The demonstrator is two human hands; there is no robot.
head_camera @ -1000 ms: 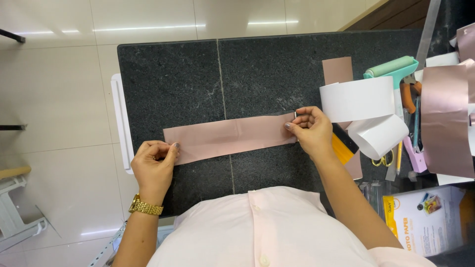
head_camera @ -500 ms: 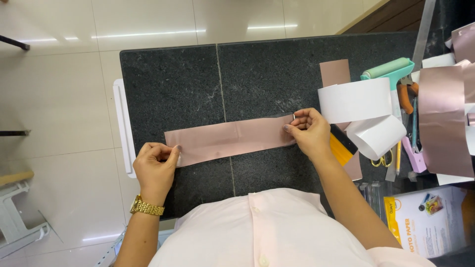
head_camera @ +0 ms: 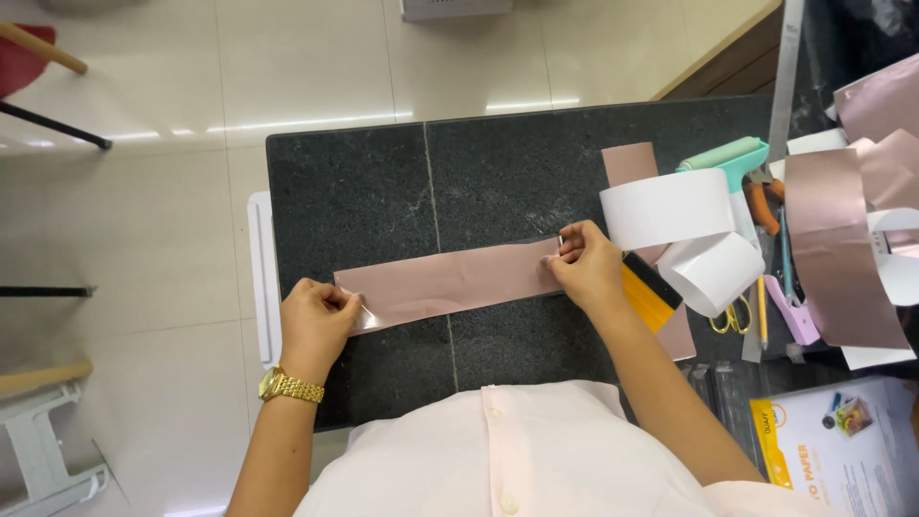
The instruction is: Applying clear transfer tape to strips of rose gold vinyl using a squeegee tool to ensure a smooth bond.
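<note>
Rose-gold paper strip (head_camera: 450, 282) lies stretched flat across the dark granite table (head_camera: 498, 172) — the left hand (head_camera: 314, 321) pinches its near-left end, the right hand (head_camera: 584, 268) pinches its right end. White curled paper (head_camera: 670, 206) sits just beside the right hand.

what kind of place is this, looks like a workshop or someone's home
Probably a craft workspace, home or small shop: a dark stone counter over pale tiled floor, with a glue gun, scissors and curled paper strips beside the metallic pink strip both hands hold.
</note>
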